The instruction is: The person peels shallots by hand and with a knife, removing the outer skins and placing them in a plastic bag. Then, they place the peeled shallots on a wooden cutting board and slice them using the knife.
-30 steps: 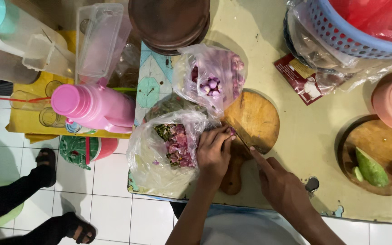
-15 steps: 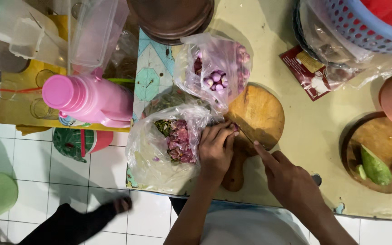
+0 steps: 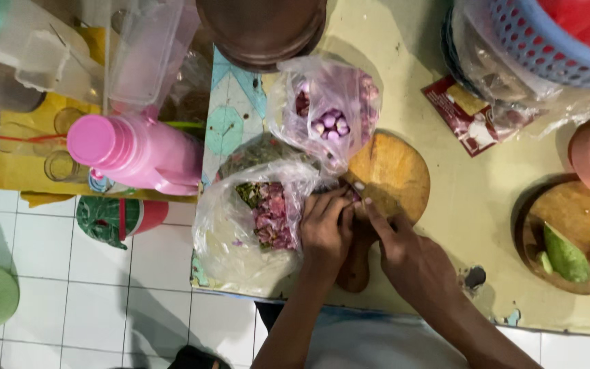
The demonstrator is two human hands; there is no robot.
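My left hand point(image 3: 326, 231) rests at the left edge of a round wooden cutting board point(image 3: 392, 171), fingers curled around a small purple shallot point(image 3: 354, 195). My right hand point(image 3: 410, 256) is close beside it, forefinger stretched toward the shallot, gripping a thin knife that is mostly hidden. The board's handle point(image 3: 355, 270) pokes out below my hands. A clear bag of purple peels and green scraps point(image 3: 268, 213) lies touching my left hand. Another clear bag of peeled shallots point(image 3: 329, 116) sits just beyond the board.
A pink bottle point(image 3: 138, 150) and a clear plastic box point(image 3: 145, 55) stand at the left. A brown bowl point(image 3: 261, 27) is at the back, with a blue basket point(image 3: 548, 41) and red packet point(image 3: 472, 116) back right. A second board point(image 3: 548, 205) holds a green vegetable piece point(image 3: 565, 249).
Both hands have stayed at the board's edge, working closer together on the shallot. Another person's sandalled feet on the tiled floor at the left have moved out of view.
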